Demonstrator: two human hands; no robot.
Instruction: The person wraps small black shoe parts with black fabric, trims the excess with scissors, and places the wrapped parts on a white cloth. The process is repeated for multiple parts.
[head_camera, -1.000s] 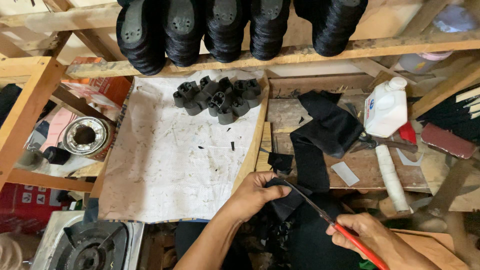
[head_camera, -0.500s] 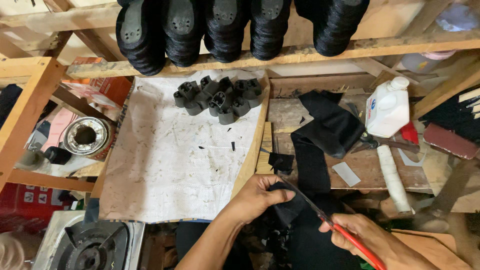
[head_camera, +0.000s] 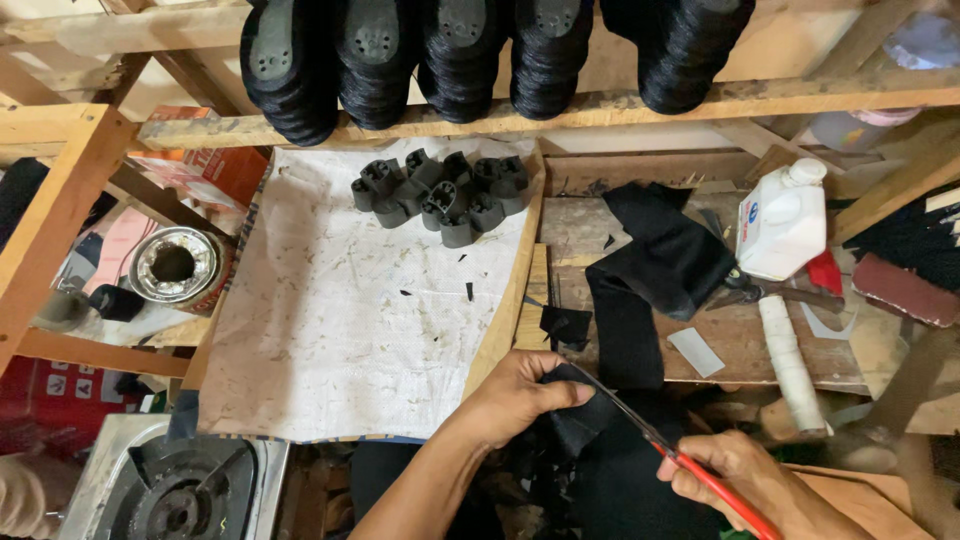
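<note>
My left hand (head_camera: 515, 398) pinches a small piece of black fabric (head_camera: 583, 420) near the bottom middle of the view. My right hand (head_camera: 752, 482) grips red-handled scissors (head_camera: 668, 450), whose blades reach up-left into that fabric by my left fingers. More black fabric (head_camera: 660, 260) lies draped on the wooden bench just above, with a long strip hanging toward my hands. A small black offcut (head_camera: 566, 325) rests at the bench's left edge.
A cluster of black heel blocks (head_camera: 440, 190) sits on a stained white sheet (head_camera: 340, 320). Black shoe soles (head_camera: 460, 50) line a wooden shelf above. A white plastic bottle (head_camera: 780, 222), a white roll (head_camera: 790, 360) and a metal tin (head_camera: 172, 265) are nearby. A gas burner (head_camera: 180, 495) sits lower left.
My hands and the scissors have shifted slightly lower and right, with the blades further into the black fabric. Everything else is still.
</note>
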